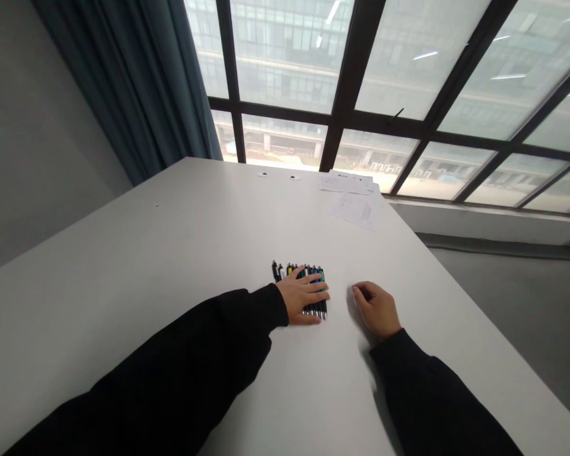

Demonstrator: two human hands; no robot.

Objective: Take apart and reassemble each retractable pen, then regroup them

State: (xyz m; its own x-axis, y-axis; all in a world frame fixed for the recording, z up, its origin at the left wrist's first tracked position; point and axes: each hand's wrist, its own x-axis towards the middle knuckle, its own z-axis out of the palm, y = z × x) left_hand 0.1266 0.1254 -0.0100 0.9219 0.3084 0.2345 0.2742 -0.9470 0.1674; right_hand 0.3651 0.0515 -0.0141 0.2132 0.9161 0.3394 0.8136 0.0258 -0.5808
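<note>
A row of several pens [323, 309], mostly black with yellow, white, blue and green bits, lies side by side on the white table. My left hand [300, 299] rests flat across them, fingers spread, and hides their middle parts. At the row's left end, a black pen [275, 271] leans slightly apart from the others. To the right of the pens, and not touching them, my right hand [378, 310] is on or just over the table with its fingers curled into a loose fist. Nothing shows in that fist.
Printed sheets of paper [356, 209] lie at the table's far right. Two small white items [295, 178] sit near the far edge of the white table [209, 234]. Beyond are a framed window [289, 139] and a blue curtain [156, 95]. The table's right edge slants towards me.
</note>
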